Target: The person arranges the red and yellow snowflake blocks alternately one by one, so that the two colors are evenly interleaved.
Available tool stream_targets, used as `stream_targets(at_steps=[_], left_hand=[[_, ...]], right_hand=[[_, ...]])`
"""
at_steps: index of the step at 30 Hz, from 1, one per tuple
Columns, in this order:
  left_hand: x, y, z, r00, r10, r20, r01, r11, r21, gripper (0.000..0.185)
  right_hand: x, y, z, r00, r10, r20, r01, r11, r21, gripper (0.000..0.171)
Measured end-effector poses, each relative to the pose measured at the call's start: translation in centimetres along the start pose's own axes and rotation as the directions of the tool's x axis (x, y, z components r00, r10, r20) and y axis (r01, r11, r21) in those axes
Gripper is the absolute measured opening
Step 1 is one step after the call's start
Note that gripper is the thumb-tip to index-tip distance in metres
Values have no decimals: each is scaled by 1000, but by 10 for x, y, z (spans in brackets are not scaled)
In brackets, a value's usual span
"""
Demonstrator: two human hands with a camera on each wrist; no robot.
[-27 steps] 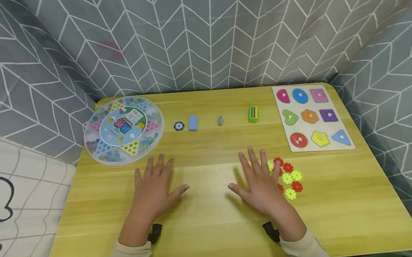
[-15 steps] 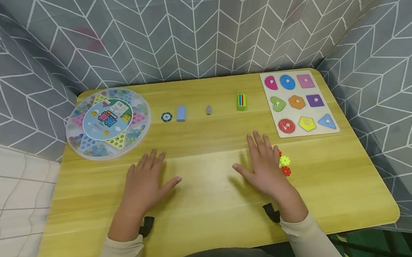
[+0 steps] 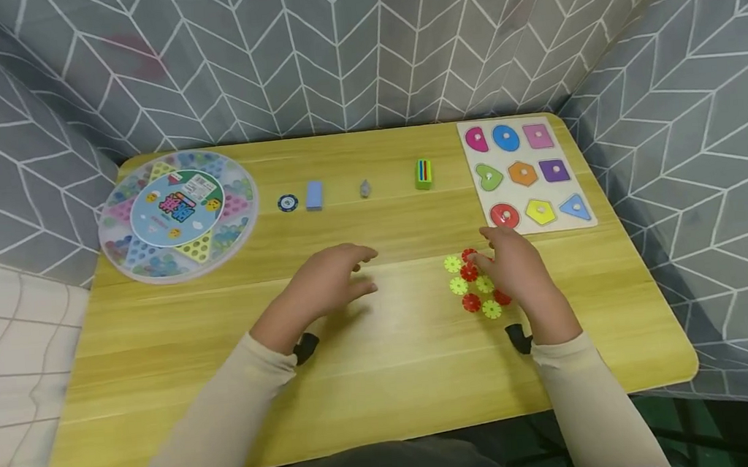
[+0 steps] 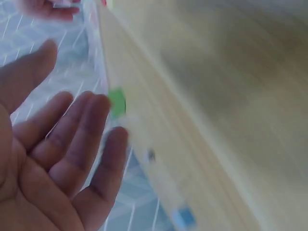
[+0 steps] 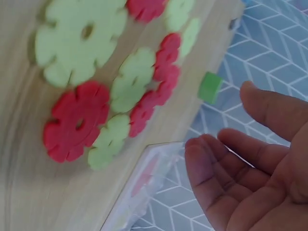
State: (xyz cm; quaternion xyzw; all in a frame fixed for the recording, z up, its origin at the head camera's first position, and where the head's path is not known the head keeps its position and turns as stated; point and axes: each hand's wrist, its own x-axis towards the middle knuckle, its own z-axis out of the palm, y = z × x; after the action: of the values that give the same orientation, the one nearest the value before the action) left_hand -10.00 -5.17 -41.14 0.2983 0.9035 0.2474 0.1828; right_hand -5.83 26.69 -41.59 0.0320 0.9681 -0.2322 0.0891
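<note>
Right hand (image 3: 515, 270) hovers over the red and yellow discs (image 3: 473, 284), grip loose and empty; left hand (image 3: 331, 281) relaxed, empty, above the surface (image 3: 384, 364).

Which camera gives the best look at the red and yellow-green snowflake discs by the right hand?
The right wrist view: the snowflake discs fill it, with their notches clear. The head view shows the whole cluster small, partly behind the right hand. The left wrist view is blurred and doesn't clearly show them.

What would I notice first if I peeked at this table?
The red and yellow-green flower discs clustered near the front of the table, with the right hand over them. Then the colourful shape puzzle at the far right, and the round marble game box at the far left.
</note>
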Motion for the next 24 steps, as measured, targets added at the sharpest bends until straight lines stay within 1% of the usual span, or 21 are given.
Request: stream_targets(at_steps=[3, 5, 9, 12, 16, 19, 20, 21, 23, 24], left_hand=[[33, 15, 10, 999, 4, 35, -1, 997, -82, 51], [51, 24, 18, 999, 1, 51, 5, 993, -122, 50], [79, 38, 33, 997, -11, 73, 23, 986, -165, 46], [93, 46, 39, 996, -25, 88, 38, 987, -156, 45], [109, 52, 46, 994, -44, 98, 53, 994, -97, 44], [120, 56, 51, 993, -60, 99, 68, 995, -70, 26], [124, 57, 54, 992, -65, 106, 72, 995, -70, 24], [128, 58, 55, 991, -67, 113, 75, 995, -71, 28], [134, 61, 59, 988, -73, 137, 83, 994, -72, 45], [137, 62, 61, 986, -75, 148, 85, 994, -64, 50]], right_hand=[[12, 5, 0, 1000, 12, 13, -12, 1000, -26, 48], [18, 8, 2, 999, 25, 22, -25, 999, -35, 45], [25, 10, 3, 997, 65, 48, -63, 997, -34, 43], [30, 8, 5, 994, 88, 71, -86, 996, -36, 42], [36, 5, 8, 990, 97, 100, -92, 994, -55, 40], [39, 3, 10, 988, 96, 117, -87, 993, -75, 35], [40, 4, 11, 988, 97, 120, -87, 993, -82, 33], [40, 4, 11, 988, 97, 121, -87, 992, -89, 32], [41, 5, 11, 988, 103, 118, -91, 991, -103, 29], [41, 6, 11, 988, 105, 115, -93, 990, -108, 28]])
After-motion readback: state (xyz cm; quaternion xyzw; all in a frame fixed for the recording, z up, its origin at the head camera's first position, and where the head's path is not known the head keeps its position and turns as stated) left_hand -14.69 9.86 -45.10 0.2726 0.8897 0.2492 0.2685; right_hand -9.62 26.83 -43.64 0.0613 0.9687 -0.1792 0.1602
